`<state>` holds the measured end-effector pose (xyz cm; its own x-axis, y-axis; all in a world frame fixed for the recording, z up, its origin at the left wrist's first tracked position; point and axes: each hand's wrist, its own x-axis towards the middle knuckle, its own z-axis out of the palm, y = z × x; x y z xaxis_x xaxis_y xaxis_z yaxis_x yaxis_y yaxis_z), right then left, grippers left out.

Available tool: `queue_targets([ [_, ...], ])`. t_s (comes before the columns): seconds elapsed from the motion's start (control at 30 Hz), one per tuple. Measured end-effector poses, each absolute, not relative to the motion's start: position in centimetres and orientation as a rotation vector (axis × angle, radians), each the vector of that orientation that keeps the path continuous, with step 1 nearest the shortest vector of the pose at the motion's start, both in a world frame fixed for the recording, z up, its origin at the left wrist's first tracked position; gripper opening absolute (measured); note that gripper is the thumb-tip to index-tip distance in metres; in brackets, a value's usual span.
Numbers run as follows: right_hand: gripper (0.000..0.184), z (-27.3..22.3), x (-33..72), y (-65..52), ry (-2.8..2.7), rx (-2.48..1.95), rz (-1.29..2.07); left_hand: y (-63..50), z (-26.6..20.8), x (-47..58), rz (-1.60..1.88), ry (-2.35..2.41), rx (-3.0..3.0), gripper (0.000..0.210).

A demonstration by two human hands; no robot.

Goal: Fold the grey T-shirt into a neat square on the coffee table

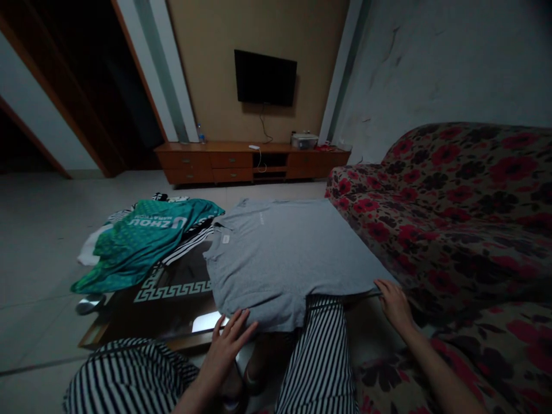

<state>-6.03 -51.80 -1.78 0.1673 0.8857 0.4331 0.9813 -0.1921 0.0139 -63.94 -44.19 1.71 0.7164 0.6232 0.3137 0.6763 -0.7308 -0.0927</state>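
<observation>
A grey T-shirt [284, 247] lies spread out sideways over the coffee table, its collar with a white label toward the left and its hem toward the sofa. My left hand [228, 339] rests with fingers apart at the edge of the near sleeve. At the hem's near corner, my right hand [392, 302] has its fingers closed on the shirt's edge. The near side of the shirt also touches my striped trouser leg.
A green printed shirt [159, 230] tops a pile of clothes on the left of the dark coffee table [176, 299]. A floral-covered sofa [431, 213] stands on the right. Beyond are a wooden TV cabinet [228, 164] and a wall-mounted television [265, 79].
</observation>
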Motion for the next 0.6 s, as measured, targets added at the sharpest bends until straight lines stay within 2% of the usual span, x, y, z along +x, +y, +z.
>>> queue_targets([
  [0.27,0.027,-0.2,-2.7,-52.2,-1.923,-2.27,-0.55,-43.9,0.3,-63.4,-0.768,-1.194,-2.686,0.052],
  [0.4,0.036,0.8,-4.0,-51.9,-1.956,-2.326,-0.583,-44.1,1.1,-61.9,-0.996,-1.283,-2.792,0.034],
  [0.5,0.047,0.8,-5.0,-51.9,-1.977,-2.259,-0.549,-44.9,1.6,-61.3,-1.067,-1.44,-2.913,0.029],
  [0.6,0.041,0.5,-4.7,-52.2,-1.933,-2.256,-0.485,-45.9,1.6,-61.5,-1.047,-1.717,-2.995,0.026],
])
